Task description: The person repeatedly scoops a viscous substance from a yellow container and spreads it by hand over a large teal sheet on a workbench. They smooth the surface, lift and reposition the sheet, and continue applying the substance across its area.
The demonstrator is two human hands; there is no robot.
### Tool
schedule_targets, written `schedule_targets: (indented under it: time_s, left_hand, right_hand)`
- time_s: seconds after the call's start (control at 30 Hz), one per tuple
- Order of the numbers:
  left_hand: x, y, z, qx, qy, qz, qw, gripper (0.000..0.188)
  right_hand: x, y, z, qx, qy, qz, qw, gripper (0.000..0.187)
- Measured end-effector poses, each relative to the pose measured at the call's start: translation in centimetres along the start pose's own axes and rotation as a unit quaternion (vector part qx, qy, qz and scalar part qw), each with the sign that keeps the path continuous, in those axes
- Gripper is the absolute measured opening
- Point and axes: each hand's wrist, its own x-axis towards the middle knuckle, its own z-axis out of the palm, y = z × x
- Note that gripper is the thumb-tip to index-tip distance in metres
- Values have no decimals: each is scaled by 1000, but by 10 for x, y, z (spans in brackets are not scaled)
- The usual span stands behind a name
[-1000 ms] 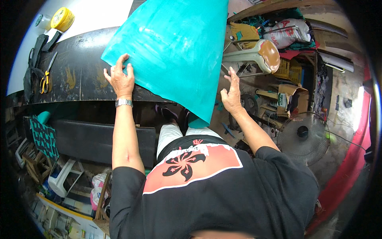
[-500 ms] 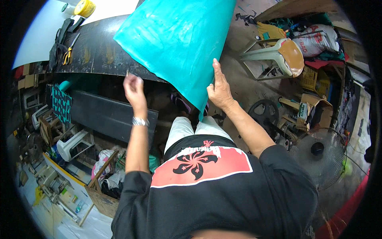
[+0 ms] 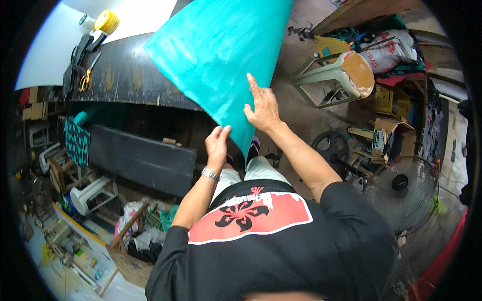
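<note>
A large teal sheet (image 3: pixel 216 55) lies over the dark work table (image 3: pixel 135 75), and its pointed lower corner hangs past the edge toward my legs. My right hand (image 3: pixel 263 111) rests against the sheet's right side, index finger stretched out and the thumb apart. At the sheet's lower left edge is my left hand (image 3: pixel 217 146), its fingers bent and drawn together. Whatever its fingertips hold, if anything, is too small to make out. Yellow-handled scissors (image 3: pixel 86 78) lie at the table's left end beside black straps (image 3: pixel 75 62).
A yellow tub (image 3: pixel 106 21) stands at the table's far left. To the right are a stool with a tan seat (image 3: pixel 357 74), a stuffed white sack (image 3: pixel 391 50) and a standing fan (image 3: pixel 400 193). A long black board (image 3: pixel 140 155) is below the table at left.
My left hand has come right and nearer, from the table's edge to the teal sheet's lower edge. My right hand has moved left onto the sheet, its fingers spreading more.
</note>
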Motion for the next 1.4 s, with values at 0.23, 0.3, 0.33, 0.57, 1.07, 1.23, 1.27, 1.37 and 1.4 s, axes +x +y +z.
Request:
schedule_targets:
  time_s: [0.23,0.3,0.33,0.57,1.07,1.23,1.27,1.37,1.4]
  left_hand:
    - [30,65,-143,-62,106,96,988,17]
    - [47,79,-188,-18,94,126,987,18]
    - [58,83,-205,2,102,135,986,18]
    - [104,91,-327,90,154,87,980,21]
    - [177,57,-365,415,383,78,822,28]
    - [137,54,-284,279,429,193,837,58]
    - [116,56,-268,176,329,99,923,66]
    - [43,38,-196,-127,117,-192,966,96]
    - [28,31,-175,-160,83,-256,950,108]
  right_hand:
    - [51,9,1,-6,244,-79,967,91]
    - [56,13,3,9,225,-58,973,88]
    - [56,13,5,8,210,-51,976,87]
    - [26,-45,67,-132,69,-147,978,85]
    - [50,-56,73,-157,80,-108,978,86]
    - [45,-30,78,-224,-17,-85,971,89]
    - [44,-28,80,-214,-14,-84,973,89]
    - [43,-23,85,-215,-3,-90,972,90]
    - [43,-22,85,-222,-2,-93,971,90]
